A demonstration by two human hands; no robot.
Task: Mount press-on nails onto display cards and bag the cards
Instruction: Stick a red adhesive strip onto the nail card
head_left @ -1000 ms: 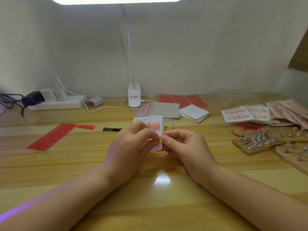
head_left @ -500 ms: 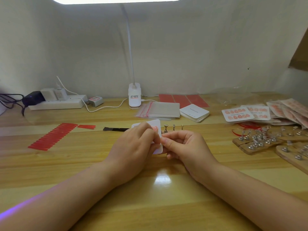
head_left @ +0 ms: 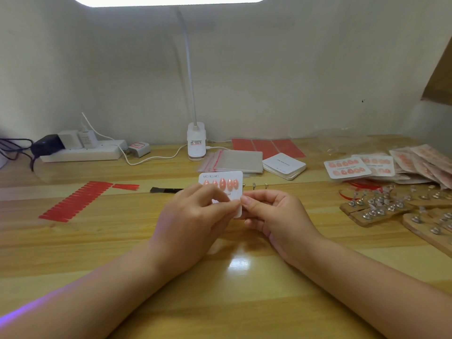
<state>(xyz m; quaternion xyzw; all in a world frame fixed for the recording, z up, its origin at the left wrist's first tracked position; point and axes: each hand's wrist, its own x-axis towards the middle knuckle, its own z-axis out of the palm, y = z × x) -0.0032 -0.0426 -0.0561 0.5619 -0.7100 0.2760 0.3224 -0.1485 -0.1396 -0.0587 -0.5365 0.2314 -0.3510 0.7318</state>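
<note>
Both hands pinch card: left hand [head_left: 193, 216], right hand [head_left: 274, 214]; card [head_left: 223, 177] lower half hidden.

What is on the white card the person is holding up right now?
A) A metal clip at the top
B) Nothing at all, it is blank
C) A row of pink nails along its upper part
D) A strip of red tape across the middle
C: the white card, held between the left hand and right hand, shows a row of pink nails across its upper part, above some printed text.
</note>
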